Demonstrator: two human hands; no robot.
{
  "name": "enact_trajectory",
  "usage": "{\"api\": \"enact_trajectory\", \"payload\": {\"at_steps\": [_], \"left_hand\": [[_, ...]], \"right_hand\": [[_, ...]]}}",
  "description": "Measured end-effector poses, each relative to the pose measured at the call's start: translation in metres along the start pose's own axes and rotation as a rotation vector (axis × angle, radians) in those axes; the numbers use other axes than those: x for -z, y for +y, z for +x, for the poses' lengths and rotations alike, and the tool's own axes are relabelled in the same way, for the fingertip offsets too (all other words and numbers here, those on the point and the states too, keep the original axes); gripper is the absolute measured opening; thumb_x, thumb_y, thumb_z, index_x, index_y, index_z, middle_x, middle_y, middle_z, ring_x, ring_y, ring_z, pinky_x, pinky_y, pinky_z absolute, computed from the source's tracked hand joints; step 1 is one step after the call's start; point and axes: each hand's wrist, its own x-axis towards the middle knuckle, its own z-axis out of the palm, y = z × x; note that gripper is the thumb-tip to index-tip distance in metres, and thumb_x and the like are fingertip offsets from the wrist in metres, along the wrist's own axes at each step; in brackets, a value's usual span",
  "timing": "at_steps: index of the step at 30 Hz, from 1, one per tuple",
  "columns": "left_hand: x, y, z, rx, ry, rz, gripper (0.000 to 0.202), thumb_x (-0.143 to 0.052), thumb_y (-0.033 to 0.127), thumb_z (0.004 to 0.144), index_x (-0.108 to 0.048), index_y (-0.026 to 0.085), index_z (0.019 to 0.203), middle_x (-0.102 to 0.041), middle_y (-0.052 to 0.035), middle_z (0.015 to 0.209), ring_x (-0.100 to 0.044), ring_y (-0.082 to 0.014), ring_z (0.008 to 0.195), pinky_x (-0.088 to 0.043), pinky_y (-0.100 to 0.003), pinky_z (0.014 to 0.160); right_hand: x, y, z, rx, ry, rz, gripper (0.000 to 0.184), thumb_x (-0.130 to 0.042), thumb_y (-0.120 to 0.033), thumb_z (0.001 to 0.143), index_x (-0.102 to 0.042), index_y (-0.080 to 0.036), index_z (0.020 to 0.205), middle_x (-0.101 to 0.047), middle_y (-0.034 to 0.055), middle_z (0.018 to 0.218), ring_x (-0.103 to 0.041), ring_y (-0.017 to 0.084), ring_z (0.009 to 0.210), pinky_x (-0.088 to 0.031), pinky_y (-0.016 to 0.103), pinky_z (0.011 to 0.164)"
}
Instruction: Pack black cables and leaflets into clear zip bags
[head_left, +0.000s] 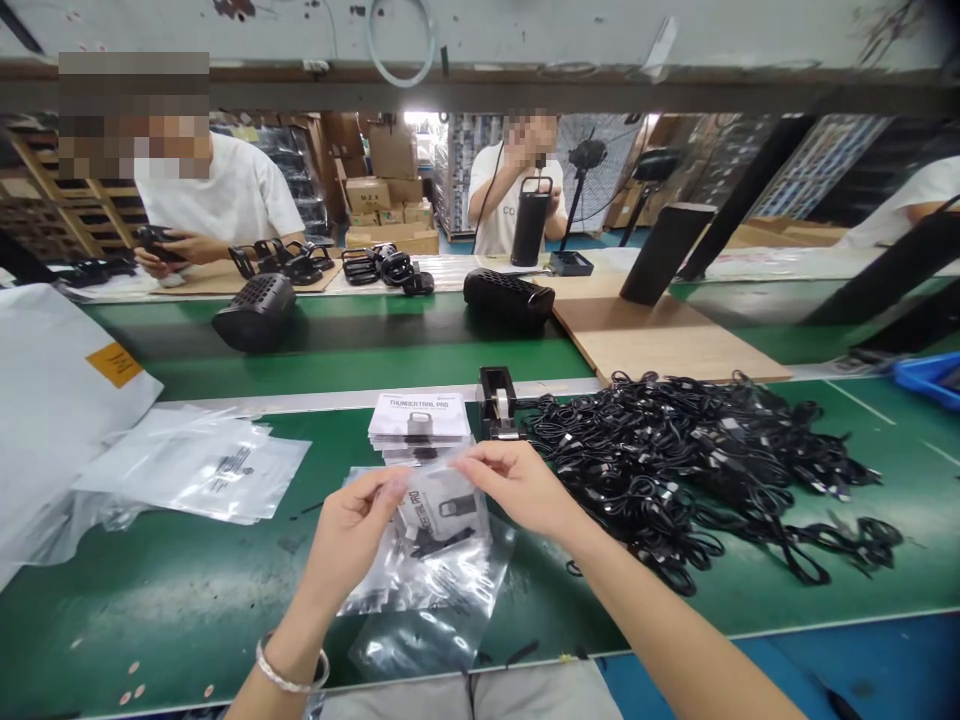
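Between my two hands is a clear plastic bag [480, 535] with a printed booklet [442, 505] and a black cable [444, 541] inside. My left hand [352, 530] pinches the top edge at its left corner, and my right hand [517, 485] pinches the same edge on the right. More clear bags [420, 635] lie on the green bench under it. Just beyond my hands sits a stack of printed booklets [418, 415], with a black tape dispenser [498, 400] beside it. A large heap of coiled black cables [660, 460] spreads to the right of my right hand.
At the left lie a pile of clear bags [202, 465] and a big white bag [67, 420]. Across the green belt [360, 345] are black speakers [255, 312] and a wooden board [667, 335]. Co-workers stand opposite. A blue bin [930, 380] is at far right.
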Motion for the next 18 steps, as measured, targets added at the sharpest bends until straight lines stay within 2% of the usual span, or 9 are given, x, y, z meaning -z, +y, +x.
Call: {"api": "enact_trajectory", "payload": {"at_steps": [3, 5, 7, 8, 11, 13, 15, 16, 18], "left_hand": [[0.004, 0.0, 0.002, -0.002, -0.036, -0.027, 0.016, -0.057, 0.031, 0.074, -0.068, 0.021, 0.08, -0.068, -0.0034, 0.084, -0.061, -0.0198, 0.081, -0.047, -0.031, 0.075], [0.005, 0.002, 0.003, 0.059, -0.102, -0.212, 0.015, -0.053, 0.032, 0.075, -0.063, 0.021, 0.079, -0.067, -0.0041, 0.092, -0.06, -0.0207, 0.086, -0.046, -0.032, 0.077], [0.002, 0.006, 0.004, 0.153, -0.157, -0.448, 0.024, -0.045, 0.041, 0.079, -0.057, 0.023, 0.088, -0.065, -0.0057, 0.1, -0.06, -0.0224, 0.09, -0.047, -0.036, 0.076], [0.0, 0.007, 0.004, 0.2, -0.166, -0.493, 0.029, -0.043, 0.046, 0.079, -0.053, 0.024, 0.094, -0.065, -0.0063, 0.101, -0.061, -0.0229, 0.09, -0.047, -0.037, 0.074], [-0.011, 0.005, 0.005, 0.274, -0.171, -0.306, 0.037, -0.057, 0.047, 0.073, -0.053, 0.019, 0.097, -0.068, -0.0058, 0.087, -0.062, -0.0216, 0.079, -0.048, -0.033, 0.07], [-0.017, 0.001, 0.004, 0.276, -0.181, -0.19, 0.031, -0.064, 0.042, 0.069, -0.058, 0.016, 0.085, -0.067, -0.0038, 0.075, -0.062, -0.0202, 0.073, -0.047, -0.03, 0.067], [-0.022, -0.003, 0.002, 0.26, -0.144, -0.162, 0.027, -0.062, 0.042, 0.07, -0.059, 0.016, 0.075, -0.066, -0.002, 0.068, -0.062, -0.02, 0.071, -0.047, -0.029, 0.066], [-0.023, -0.004, 0.0, 0.253, -0.111, -0.149, 0.027, -0.062, 0.042, 0.07, -0.059, 0.016, 0.073, -0.065, -0.0011, 0.065, -0.062, -0.0199, 0.07, -0.047, -0.028, 0.065], [-0.024, -0.005, -0.002, 0.243, -0.067, -0.127, 0.026, -0.063, 0.042, 0.069, -0.059, 0.016, 0.071, -0.063, 0.0004, 0.062, -0.061, -0.0194, 0.068, -0.047, -0.028, 0.063]], "right_hand": [[0.005, 0.005, 0.001, 0.131, -0.007, -0.101, 0.023, -0.05, -0.013, 0.078, -0.069, -0.018, 0.09, -0.069, 0.0031, 0.089, -0.062, 0.015, 0.082, -0.046, 0.026, 0.075], [0.007, 0.009, 0.002, 0.229, -0.011, -0.192, 0.029, -0.048, -0.004, 0.075, -0.07, -0.019, 0.087, -0.069, 0.0024, 0.087, -0.062, 0.014, 0.082, -0.047, 0.026, 0.077], [0.008, 0.014, 0.003, 0.292, -0.011, -0.251, 0.034, -0.045, 0.0, 0.072, -0.07, -0.021, 0.083, -0.069, 0.0018, 0.087, -0.062, 0.014, 0.083, -0.047, 0.026, 0.077], [0.008, 0.016, 0.003, 0.314, -0.012, -0.274, 0.036, -0.044, 0.001, 0.071, -0.07, -0.021, 0.08, -0.069, 0.0017, 0.088, -0.062, 0.014, 0.084, -0.047, 0.026, 0.078], [0.009, 0.019, 0.001, 0.378, 0.006, -0.358, 0.034, -0.043, 0.0, 0.071, -0.069, -0.022, 0.077, -0.067, 0.0023, 0.096, -0.06, 0.015, 0.091, -0.045, 0.027, 0.082], [0.014, 0.019, 0.0, 0.319, 0.193, -0.421, 0.03, -0.043, -0.007, 0.077, -0.066, -0.021, 0.089, -0.061, 0.0055, 0.105, -0.059, 0.016, 0.092, -0.045, 0.03, 0.081], [0.022, 0.02, 0.001, 0.12, 0.47, -0.476, 0.024, -0.043, -0.02, 0.082, -0.061, -0.019, 0.098, -0.056, 0.0096, 0.107, -0.059, 0.018, 0.084, -0.045, 0.033, 0.078], [0.028, 0.021, 0.003, -0.003, 0.567, -0.483, 0.023, -0.045, -0.028, 0.082, -0.061, -0.018, 0.096, -0.056, 0.0105, 0.103, -0.059, 0.019, 0.079, -0.044, 0.035, 0.076], [0.037, 0.025, 0.009, -0.184, 0.601, -0.461, 0.024, -0.052, -0.039, 0.077, -0.063, -0.017, 0.078, -0.058, 0.0085, 0.088, -0.058, 0.021, 0.074, -0.043, 0.037, 0.076]]}}
